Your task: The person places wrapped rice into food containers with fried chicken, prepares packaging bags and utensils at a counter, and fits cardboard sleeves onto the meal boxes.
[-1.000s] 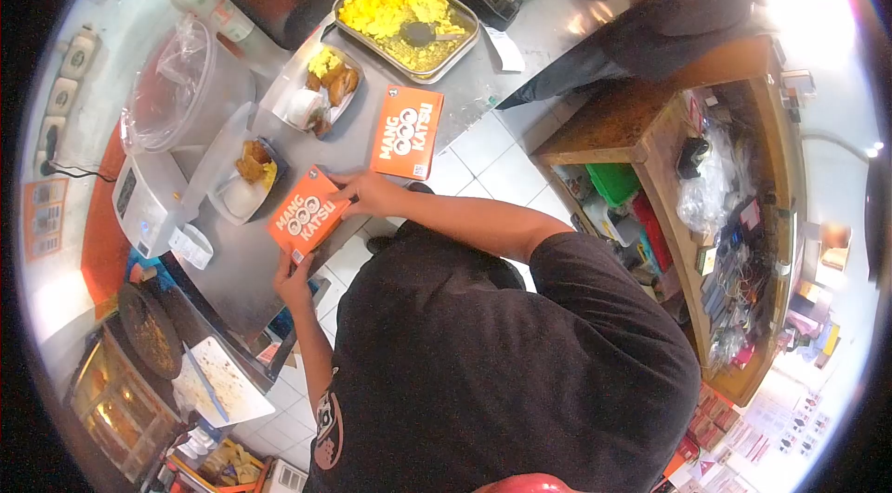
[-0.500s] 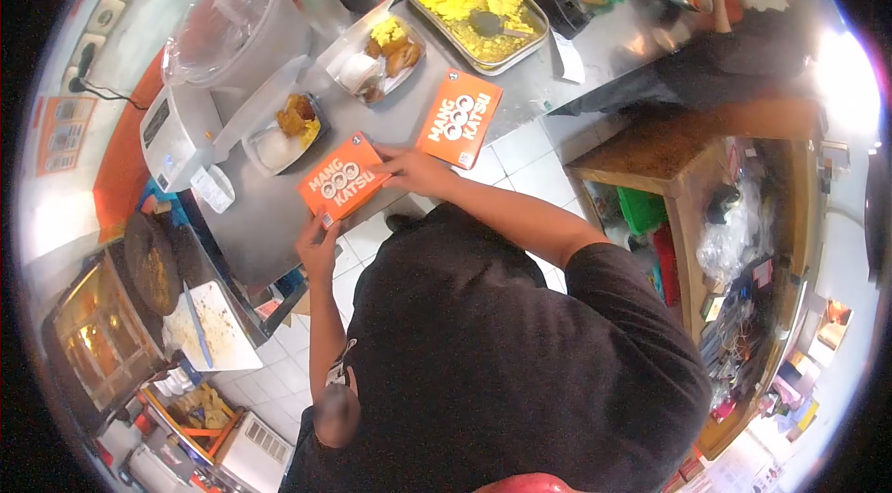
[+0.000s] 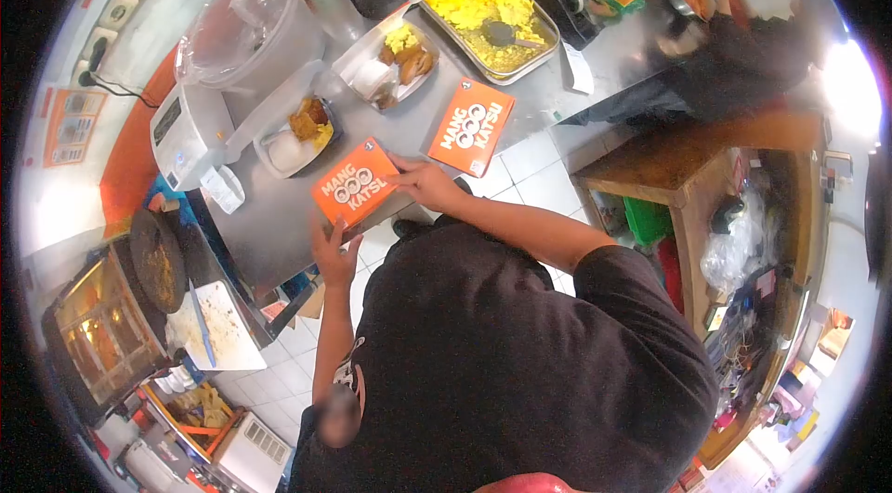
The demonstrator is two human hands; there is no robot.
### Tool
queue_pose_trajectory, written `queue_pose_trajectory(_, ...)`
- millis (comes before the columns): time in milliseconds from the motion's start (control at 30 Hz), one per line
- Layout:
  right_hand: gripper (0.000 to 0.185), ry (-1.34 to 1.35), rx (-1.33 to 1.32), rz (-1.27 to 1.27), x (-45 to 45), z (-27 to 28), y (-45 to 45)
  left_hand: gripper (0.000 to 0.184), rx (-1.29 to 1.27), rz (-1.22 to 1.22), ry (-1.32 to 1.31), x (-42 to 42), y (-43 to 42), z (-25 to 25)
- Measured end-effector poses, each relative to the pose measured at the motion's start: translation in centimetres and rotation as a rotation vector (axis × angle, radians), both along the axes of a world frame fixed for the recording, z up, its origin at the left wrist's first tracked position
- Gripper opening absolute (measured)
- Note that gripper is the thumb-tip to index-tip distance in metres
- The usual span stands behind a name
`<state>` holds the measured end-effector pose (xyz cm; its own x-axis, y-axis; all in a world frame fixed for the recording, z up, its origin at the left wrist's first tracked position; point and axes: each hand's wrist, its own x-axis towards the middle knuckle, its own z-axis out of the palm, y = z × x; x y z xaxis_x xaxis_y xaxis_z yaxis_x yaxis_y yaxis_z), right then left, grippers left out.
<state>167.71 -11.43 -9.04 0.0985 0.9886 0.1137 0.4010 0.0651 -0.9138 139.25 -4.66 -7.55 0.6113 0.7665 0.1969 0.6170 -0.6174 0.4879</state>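
Observation:
An orange takeout box point(image 3: 358, 179) with white "MANG KATSU" lettering lies closed near the front edge of the steel counter. My right hand point(image 3: 426, 184) grips its right side, fingertips over the top edge. At its lower left corner is my left hand point(image 3: 334, 251), fingers spread and close to the box; whether they touch it is hard to tell. A second closed orange box point(image 3: 472, 128) sits just to the right. Behind them are two open boxes: one with rice and fried food point(image 3: 283, 154), the other with rice, fried pieces and yellow egg point(image 3: 373, 84).
A metal tray point(image 3: 502, 75) of yellow scrambled egg with a spoon stands at the back. To the left are a large clear bucket point(image 3: 251, 38) and a white receipt printer point(image 3: 181, 140). A knife lies on a white cutting board point(image 3: 237, 335). A dark-clothed person point(image 3: 706, 65) is at the right.
My left hand has loosened from the box's lower left corner and its fingers have spread. My right hand stays on the right side. The whole view has shifted slightly.

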Motion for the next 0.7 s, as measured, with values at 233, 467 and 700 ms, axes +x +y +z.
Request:
queue_pose_trajectory(233, 0.037, 0.000, -0.062, -0.066, -0.8, 0.7, -0.6, 0.092, 0.154, -0.169, 0.290, 8.3, 3.5, 5.2)
queue_pose_trajectory(467, 0.031, 0.255, -0.124, -0.193, 3.8, 7.9, -4.0, 0.091, 0.059, -0.199, 0.365, 8.6, 4.3, 5.9)
queue_pose_trajectory(700, 0.021, 0.174, -0.195, -0.867, 12.3, 6.5, -8.8, 0.090, 0.180, -0.223, 0.285, 8.1, 4.8, 0.4)
